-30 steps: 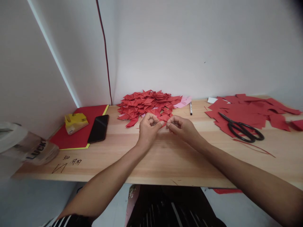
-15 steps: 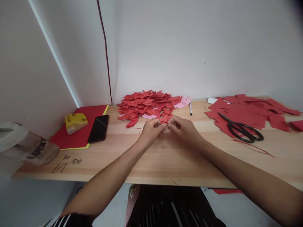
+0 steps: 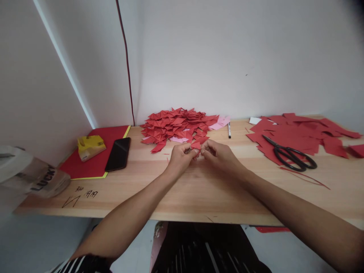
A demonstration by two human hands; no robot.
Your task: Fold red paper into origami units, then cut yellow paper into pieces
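Observation:
Between my two hands is a small piece of folded red paper (image 3: pixel 196 145), its pointed flap showing above the fingertips. My left hand (image 3: pixel 182 154) pinches its left side with thumb and forefinger. From the right, my right hand (image 3: pixel 215 152) grips the other side, fingers curled and partly hiding the paper. Just behind the hands lies a heap of folded red paper pieces (image 3: pixel 176 123), spread against the wall. A pink paper piece (image 3: pixel 221 122) sticks out at the heap's right end.
Black-handled scissors (image 3: pixel 290 155) rest on a pile of red paper sheets (image 3: pixel 298 132) at right. A marker (image 3: pixel 229 130) lies near the wall. At left are a black phone (image 3: pixel 118 154), a yellow packet (image 3: pixel 91 147), a red sheet (image 3: pixel 85 168) and a clear bottle (image 3: pixel 48 182).
The folded red paper has shifted in my fingers, and more of its pointed flap shows now. Both hands stay in nearly the same place.

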